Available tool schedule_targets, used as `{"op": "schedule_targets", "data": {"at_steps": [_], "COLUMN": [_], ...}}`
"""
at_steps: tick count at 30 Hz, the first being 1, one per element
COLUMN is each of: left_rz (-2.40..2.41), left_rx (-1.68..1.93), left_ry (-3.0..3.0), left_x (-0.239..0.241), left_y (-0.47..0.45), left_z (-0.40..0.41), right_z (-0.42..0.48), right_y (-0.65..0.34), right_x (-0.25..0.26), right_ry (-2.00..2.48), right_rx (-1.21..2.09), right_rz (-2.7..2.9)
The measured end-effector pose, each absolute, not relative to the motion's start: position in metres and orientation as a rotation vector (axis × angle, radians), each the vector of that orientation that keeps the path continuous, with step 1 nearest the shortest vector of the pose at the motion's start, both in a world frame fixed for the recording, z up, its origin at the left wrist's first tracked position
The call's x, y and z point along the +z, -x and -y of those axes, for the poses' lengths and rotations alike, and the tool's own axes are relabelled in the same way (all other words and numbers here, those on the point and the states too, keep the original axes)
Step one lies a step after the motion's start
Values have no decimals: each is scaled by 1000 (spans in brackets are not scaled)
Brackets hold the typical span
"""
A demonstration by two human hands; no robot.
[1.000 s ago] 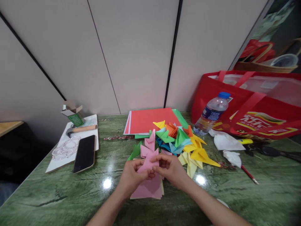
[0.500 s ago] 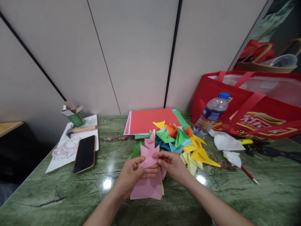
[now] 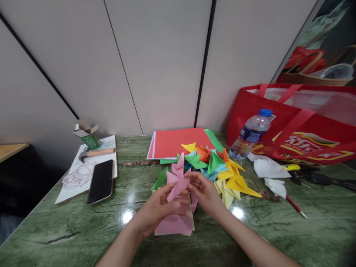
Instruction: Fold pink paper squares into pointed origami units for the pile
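A pink folded paper piece (image 3: 178, 185) is held up between my two hands over the table. My left hand (image 3: 157, 207) has its fingers closed on its left and lower side. At its right edge my right hand (image 3: 204, 191) pinches it between thumb and fingers. Below the hands lies a stack of pink paper sheets (image 3: 174, 225), with pale yellow edges showing. Just beyond, another pink folded piece (image 3: 178, 166) rests in front of the pile. Folded papers in green (image 3: 214, 163), orange (image 3: 203, 152), yellow (image 3: 241, 185) and pale yellow (image 3: 228, 193) lie heaped to the right.
Coloured sheets (image 3: 180, 142) lie at the wall. A water bottle (image 3: 251, 133) stands before a red bag (image 3: 306, 129). Right are tissues (image 3: 268, 165) and a red pencil (image 3: 296, 207). Left, a white board (image 3: 68, 193) carries a phone (image 3: 101, 181), hammer (image 3: 100, 152), beads (image 3: 79, 175) and small box (image 3: 89, 138).
The pink folded piece has turned and looks narrower and more slanted. My left fingers have shifted and my right hand has lifted slightly. The things around have stayed put.
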State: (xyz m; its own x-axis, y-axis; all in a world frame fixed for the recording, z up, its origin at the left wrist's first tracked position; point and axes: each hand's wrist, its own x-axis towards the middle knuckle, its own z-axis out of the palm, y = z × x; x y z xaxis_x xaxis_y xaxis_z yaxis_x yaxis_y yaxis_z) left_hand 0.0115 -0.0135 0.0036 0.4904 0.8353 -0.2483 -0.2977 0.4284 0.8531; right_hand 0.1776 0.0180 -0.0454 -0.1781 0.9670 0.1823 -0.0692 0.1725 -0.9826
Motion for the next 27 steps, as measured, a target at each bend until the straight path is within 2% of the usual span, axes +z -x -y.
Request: {"op": "schedule_targets", "data": {"at_steps": [9, 20, 27], "left_rz": [-923, -1151, -1016], "left_rx": [854, 870, 857], "left_ry": [-808, -1116, -1089], "left_x": [-6, -11, -14], "left_y": [-13, -19, -18], "left_z": [10, 10, 11], "right_z": [-13, -9, -8], "right_y": [-177, -174, -174], "right_x": [-45, -36, -44], "right_ry": [993, 1026, 1021], "right_rx": [1144, 1202, 1076], "right_rz": [1558, 1606, 1805]}}
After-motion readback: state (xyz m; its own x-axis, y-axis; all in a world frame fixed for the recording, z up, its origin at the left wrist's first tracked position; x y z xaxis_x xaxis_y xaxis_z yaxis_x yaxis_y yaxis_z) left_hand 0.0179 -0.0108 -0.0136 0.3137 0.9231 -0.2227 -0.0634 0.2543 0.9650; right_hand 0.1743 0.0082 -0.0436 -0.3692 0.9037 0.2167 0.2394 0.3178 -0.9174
